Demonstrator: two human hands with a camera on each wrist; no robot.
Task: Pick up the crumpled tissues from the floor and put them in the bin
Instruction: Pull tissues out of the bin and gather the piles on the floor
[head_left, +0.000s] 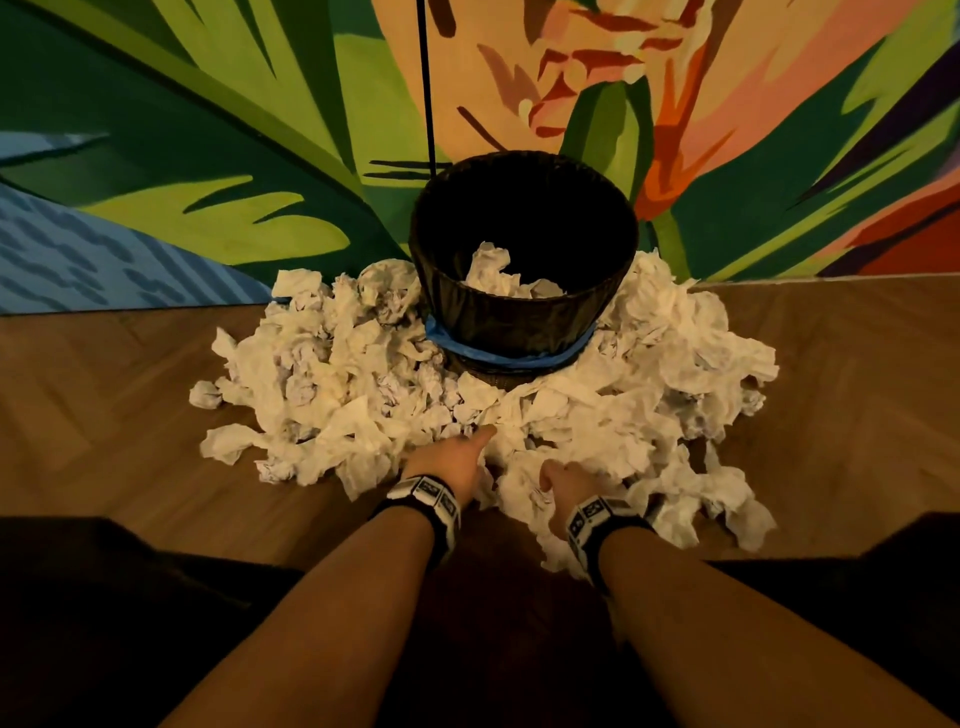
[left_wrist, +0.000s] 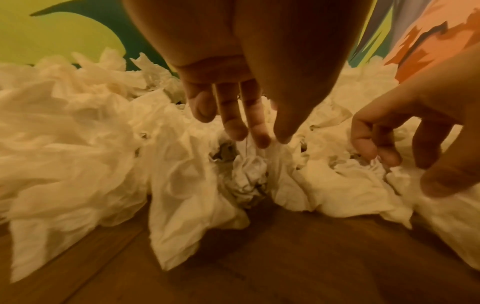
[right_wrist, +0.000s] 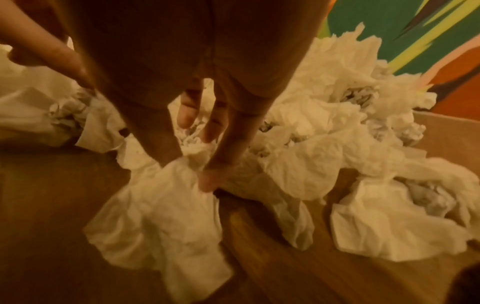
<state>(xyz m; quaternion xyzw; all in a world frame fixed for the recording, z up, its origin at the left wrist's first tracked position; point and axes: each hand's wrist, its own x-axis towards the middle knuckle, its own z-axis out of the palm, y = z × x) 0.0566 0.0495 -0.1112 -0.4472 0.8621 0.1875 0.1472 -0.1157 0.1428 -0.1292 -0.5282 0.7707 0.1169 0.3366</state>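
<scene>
The big heap of crumpled white paper tissues (head_left: 519, 415) is lying on the brown wooden floor (head_left: 104, 405) all around the round dark woven bin (head_left: 524, 312), with only a few inside. The right hand (head_left: 569, 480) is pinching one tissue with thumb and fingers, while the left hand (head_left: 454, 457) is reaching in with straight fingers (left_wrist: 233, 127) touching the paper. It looks best to be scooping big bunches with both hands and squeezing softly so none are falling out.
</scene>
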